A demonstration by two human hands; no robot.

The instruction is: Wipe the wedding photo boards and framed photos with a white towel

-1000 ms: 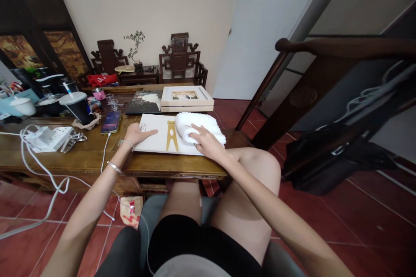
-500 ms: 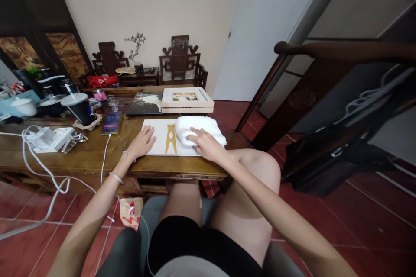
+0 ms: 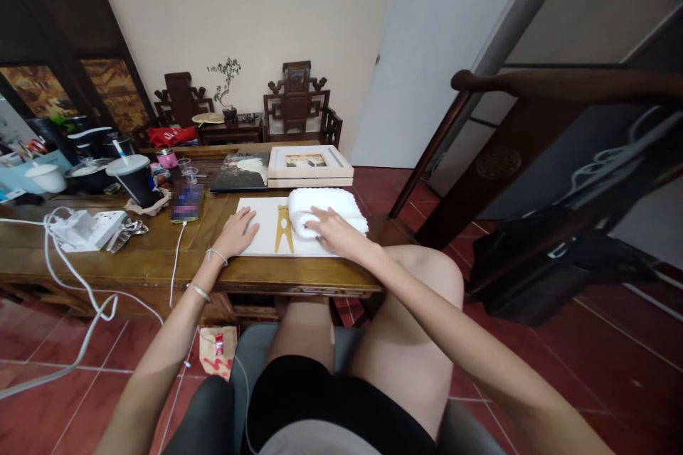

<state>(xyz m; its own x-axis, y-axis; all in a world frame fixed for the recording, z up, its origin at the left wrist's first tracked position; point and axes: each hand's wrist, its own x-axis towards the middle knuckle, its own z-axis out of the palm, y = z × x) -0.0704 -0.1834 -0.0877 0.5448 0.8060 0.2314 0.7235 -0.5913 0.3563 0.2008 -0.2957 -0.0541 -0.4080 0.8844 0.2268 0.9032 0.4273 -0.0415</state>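
A flat white board [image 3: 261, 233] lies near the table's front edge, with a gold, two-legged shape [image 3: 283, 227] on its face. My left hand [image 3: 236, 230] rests flat on the board's left end, fingers stretched out, holding nothing. On the right part of the board is a thick, folded white towel [image 3: 341, 206]. My right hand [image 3: 336, 231] is on the towel's near side, its fingers curled into the cloth. The towel hides the right part of the board.
Behind the board are a framed picture box [image 3: 312, 169] and a dark picture book [image 3: 240, 172]. To the left lie a phone [image 3: 186, 205] on a cable, a lidded cup [image 3: 137, 181] and a power strip [image 3: 104, 229]. A wooden chair back [image 3: 496, 149] rises at right.
The view has shifted slightly. My right hand and the towel have moved a little to the left on the board; my left hand stays on its left end.
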